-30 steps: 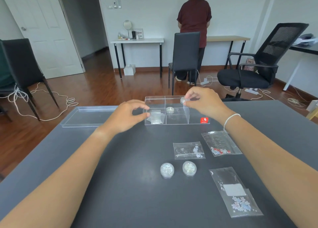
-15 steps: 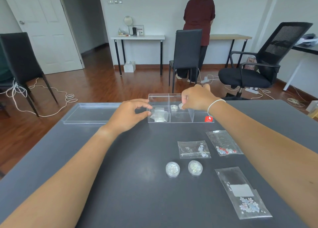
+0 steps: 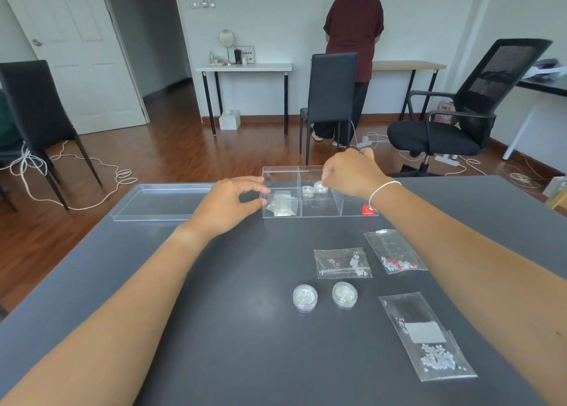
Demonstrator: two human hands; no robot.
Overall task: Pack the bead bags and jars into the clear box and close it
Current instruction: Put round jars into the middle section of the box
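Pinched in the right hand (image 3: 352,172), a jar (image 3: 320,187) is being lowered into the box (image 3: 319,214), steadied by the left hand (image 3: 230,203); release is called for next.

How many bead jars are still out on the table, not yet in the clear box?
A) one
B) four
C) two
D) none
C: two jars stand side by side on the dark table, near the bead bags; a third jar sits in the clear box and the right hand is lowering a fourth beside it.
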